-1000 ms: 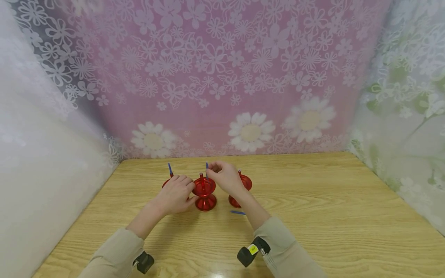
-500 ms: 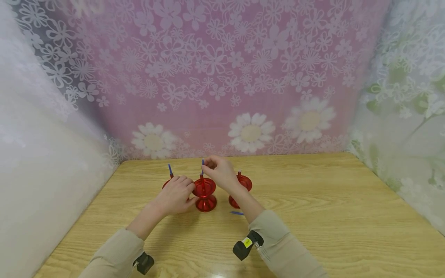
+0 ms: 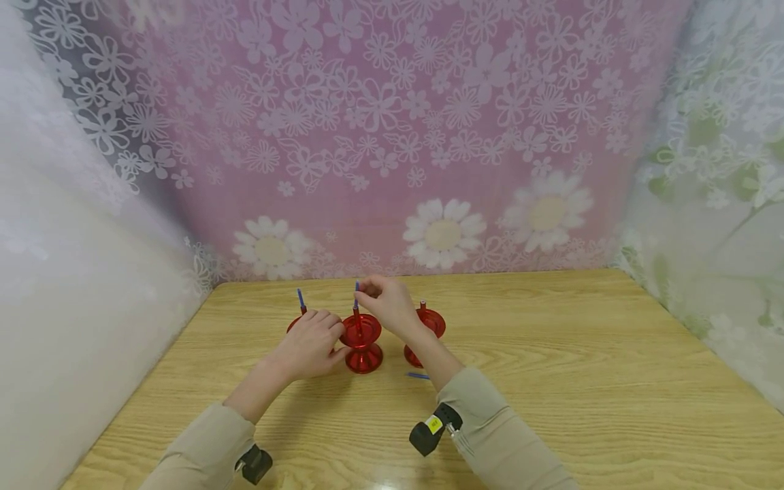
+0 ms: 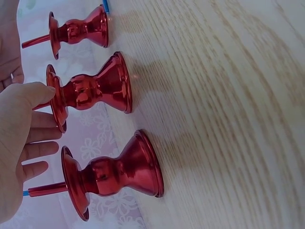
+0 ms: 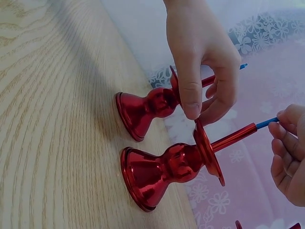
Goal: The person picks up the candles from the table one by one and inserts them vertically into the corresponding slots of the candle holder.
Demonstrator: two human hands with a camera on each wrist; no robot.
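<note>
The middle red candlestick (image 3: 364, 358) stands upright on the table. My left hand (image 3: 312, 344) pinches the rim of its dish, thumb on one side and fingers on the other, as both wrist views show. Between right thumb and fingertips, my right hand (image 3: 392, 306) holds a thin blue stick (image 5: 267, 123), like a slim candle, upright. Its lower end meets the top of the candlestick's red tube (image 5: 236, 137). Partly behind my left hand stands another red candlestick (image 4: 105, 176), with a blue stick (image 3: 301, 298) standing in its tube.
A third red candlestick (image 3: 433, 323) stands to the right, partly covered by my right wrist; no blue stick shows in its tube. Another blue stick (image 3: 418, 376) lies on the wooden table (image 3: 582, 381) in front of it. Flowered cloth (image 3: 367, 136) hangs behind.
My right hand has moved slightly left with the blue stick, from beside the middle candlestick's tube to its top, and then stayed there. My left hand keeps its place.
</note>
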